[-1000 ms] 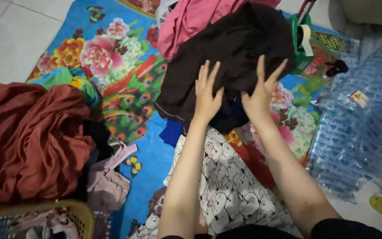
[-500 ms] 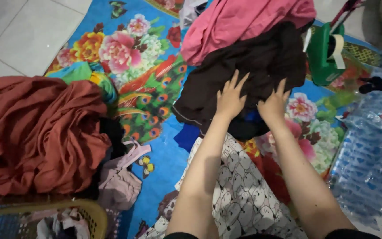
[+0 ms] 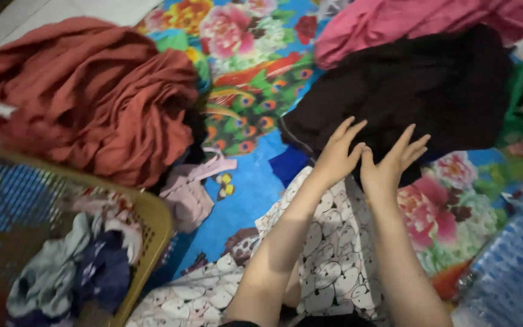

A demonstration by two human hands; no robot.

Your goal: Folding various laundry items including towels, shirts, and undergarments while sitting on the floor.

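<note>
Viewed from above, looking down at two bare forearms reaching forward. Left hand [image 3: 337,156] and right hand [image 3: 390,163] side by side, thumbs nearly touching, fingers spread flat and open, gripping nothing, palms pressed on the near edge of a dark brown garment [image 3: 407,91]. Just beyond the fingertips, spreading away and to the right: the rest of that dark cloth. Farther past it, a pink garment [image 3: 419,21]. Under the wrists, white fabric with black heart outlines [image 3: 334,266]. Beneath everything, a bright blue floral mat [image 3: 243,188]. Well to the left of the hands, a crumpled rust-red pile of cloth [image 3: 98,91]. Nearer and to the left, a yellow woven laundry basket [image 3: 152,224] holding mixed clothes. To the right, blurred blue-patterned plastic [image 3: 516,266].
</note>
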